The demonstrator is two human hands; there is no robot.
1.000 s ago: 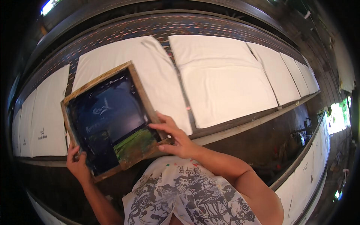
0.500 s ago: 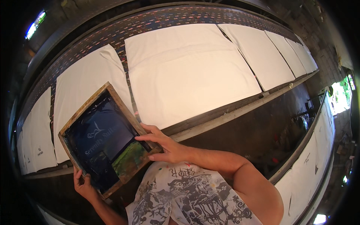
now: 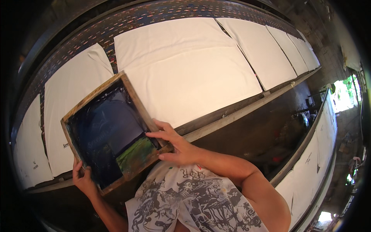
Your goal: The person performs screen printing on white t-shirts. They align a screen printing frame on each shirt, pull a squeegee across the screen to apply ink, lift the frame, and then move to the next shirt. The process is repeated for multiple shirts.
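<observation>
Both of my hands hold a wooden screen printing frame [image 3: 140,103], tilted above the near edge of a long table. Its dark blue mesh [image 3: 104,116] carries a faint line design with lettering, and a green-brown patch [image 3: 137,154] covers one corner. My left hand [image 3: 83,178] grips the lower left side, its thumb on the frame. Around the right edge, my right hand [image 3: 176,145] is closed with fingers over the rim and thumb below. Behind the frame lies a white cloth [image 3: 71,92], with a bit of dark print showing beside the frame's left side.
More white cloths lie in a row along the table, a wide one [image 3: 177,69] right of the frame and several farther right. The wooden table edge [image 3: 247,100] runs across. At the right stands another table with printed white cloths [image 3: 309,170].
The frame has shifted right and up relative to the cloths, uncovering a bit of dark print on the left cloth. The design in the mesh looks fainter. Both hands keep their hold.
</observation>
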